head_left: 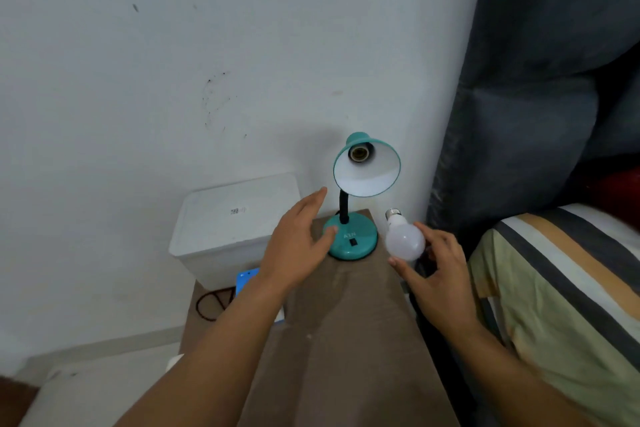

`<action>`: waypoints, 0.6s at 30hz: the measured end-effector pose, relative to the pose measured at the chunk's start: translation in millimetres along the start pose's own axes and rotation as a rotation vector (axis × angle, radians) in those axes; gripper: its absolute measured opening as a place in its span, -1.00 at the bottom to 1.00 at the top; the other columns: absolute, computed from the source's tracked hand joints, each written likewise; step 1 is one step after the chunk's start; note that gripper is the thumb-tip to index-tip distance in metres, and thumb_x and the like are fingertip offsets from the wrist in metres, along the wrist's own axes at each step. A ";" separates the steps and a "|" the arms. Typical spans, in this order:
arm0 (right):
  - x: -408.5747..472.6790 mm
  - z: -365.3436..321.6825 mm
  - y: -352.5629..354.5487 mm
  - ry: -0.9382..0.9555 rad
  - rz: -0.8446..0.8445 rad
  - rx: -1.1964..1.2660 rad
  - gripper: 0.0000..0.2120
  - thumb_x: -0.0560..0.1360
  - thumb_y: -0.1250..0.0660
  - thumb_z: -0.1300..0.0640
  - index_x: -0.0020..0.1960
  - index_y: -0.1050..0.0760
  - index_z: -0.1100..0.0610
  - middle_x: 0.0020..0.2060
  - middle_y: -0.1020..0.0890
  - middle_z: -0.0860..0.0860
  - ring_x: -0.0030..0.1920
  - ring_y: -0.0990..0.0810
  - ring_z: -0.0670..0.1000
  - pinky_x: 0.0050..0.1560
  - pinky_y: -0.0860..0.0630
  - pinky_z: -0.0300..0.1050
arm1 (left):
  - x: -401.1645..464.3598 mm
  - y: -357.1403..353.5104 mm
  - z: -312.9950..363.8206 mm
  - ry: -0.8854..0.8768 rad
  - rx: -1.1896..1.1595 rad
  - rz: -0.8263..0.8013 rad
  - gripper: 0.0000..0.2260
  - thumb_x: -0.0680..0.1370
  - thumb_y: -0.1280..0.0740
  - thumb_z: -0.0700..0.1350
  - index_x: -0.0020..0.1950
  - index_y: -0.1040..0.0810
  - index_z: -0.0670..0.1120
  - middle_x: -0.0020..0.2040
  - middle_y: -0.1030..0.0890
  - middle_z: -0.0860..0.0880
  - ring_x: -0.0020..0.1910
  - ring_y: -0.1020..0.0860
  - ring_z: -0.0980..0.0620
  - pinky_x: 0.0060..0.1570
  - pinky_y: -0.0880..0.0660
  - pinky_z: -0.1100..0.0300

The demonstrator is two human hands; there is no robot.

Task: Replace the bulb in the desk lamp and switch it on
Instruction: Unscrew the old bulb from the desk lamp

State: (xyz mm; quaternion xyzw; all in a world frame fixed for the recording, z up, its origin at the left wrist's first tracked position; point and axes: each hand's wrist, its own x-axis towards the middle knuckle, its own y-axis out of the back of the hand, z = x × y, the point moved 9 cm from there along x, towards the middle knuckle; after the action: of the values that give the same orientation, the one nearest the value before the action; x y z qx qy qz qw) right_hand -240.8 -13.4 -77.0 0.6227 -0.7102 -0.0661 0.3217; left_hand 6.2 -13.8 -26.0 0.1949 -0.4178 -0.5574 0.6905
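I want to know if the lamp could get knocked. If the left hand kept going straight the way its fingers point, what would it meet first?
Probably the lamp's black neck: the left hand points up and right, thumb already at the teal base. Depth is unclear; it might pass in front.

White wall filled most of the view, scuffed with dark marks near its middle. Narrow brown table ran away from the camera, its far edge against the wall. White lidded box sat left of the table's far end, a small label on its lid. Dark grey curtain hung on the right. Striped bedding lay beside the table's right edge. Light was dim and even.
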 end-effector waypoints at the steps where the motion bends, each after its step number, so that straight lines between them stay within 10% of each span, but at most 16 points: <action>1: -7.1 7.2 -3.3 -0.025 -0.021 -0.012 -0.32 0.32 -0.52 -0.12 0.38 -0.37 -0.09 0.20 -0.41 -0.11 0.23 -0.42 -0.04 0.24 -0.49 0.06 | -10.3 -3.9 -4.1 0.013 0.004 -0.008 -0.43 0.59 -0.36 0.00 0.57 -0.26 0.08 0.50 -0.39 0.05 0.48 -0.32 0.10 0.44 -0.21 0.27; 18: -49.7 55.7 -94.7 -0.190 -0.300 0.058 -0.42 0.35 -0.55 0.04 0.25 -0.35 -0.18 0.12 -0.43 -0.19 0.06 -0.47 -0.26 0.07 -0.41 -0.37 | -94.6 -91.9 -85.9 0.338 0.015 -0.234 -0.46 0.61 -0.29 0.10 0.57 -0.25 0.09 0.57 -0.28 0.04 0.54 -0.23 0.05 0.52 -0.24 0.01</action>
State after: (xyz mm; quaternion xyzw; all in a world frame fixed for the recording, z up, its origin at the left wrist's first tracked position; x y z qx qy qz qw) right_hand -190.2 -4.8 -186.1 0.7217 -0.6380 -0.1514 0.2217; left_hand 15.8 29.7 -177.0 0.3382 -0.2746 -0.5899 0.6799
